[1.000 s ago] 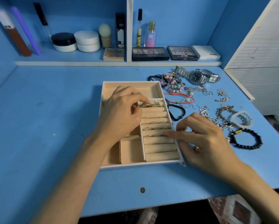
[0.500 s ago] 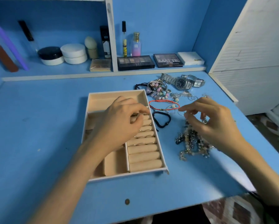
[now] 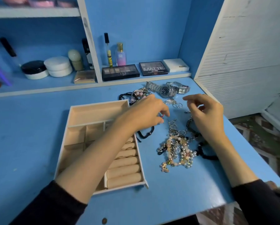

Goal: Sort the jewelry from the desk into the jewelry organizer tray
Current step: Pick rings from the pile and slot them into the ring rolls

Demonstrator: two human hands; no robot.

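Note:
The beige organizer tray (image 3: 93,104) lies on the blue desk, with several gold rings (image 3: 127,153) set into its ring rolls (image 3: 124,169). My left hand (image 3: 149,112) reaches over the tray's right wall and pinches a red cord bracelet (image 3: 162,115). A black cord bracelet (image 3: 145,133) lies just below it. My right hand (image 3: 205,114) hovers with curled fingers over a tangled pile of beaded bracelets and chains (image 3: 176,150). A small metal piece sits at its fingertips; whether it is held is unclear. Two watches (image 3: 166,90) and hoop earrings (image 3: 177,105) lie behind.
A black bead bracelet (image 3: 205,155) lies under my right wrist. More beaded bracelets (image 3: 136,95) lie behind the tray's far right corner. Makeup palettes (image 3: 120,72), jars (image 3: 58,66) and bottles line the back shelf. A white cabinet (image 3: 249,62) borders the desk's right side.
My left hand left the ring rolls and moved right to the red bracelet. My right hand rose from the tray's edge to above the jewelry. The pile of bracelets is bunched together.

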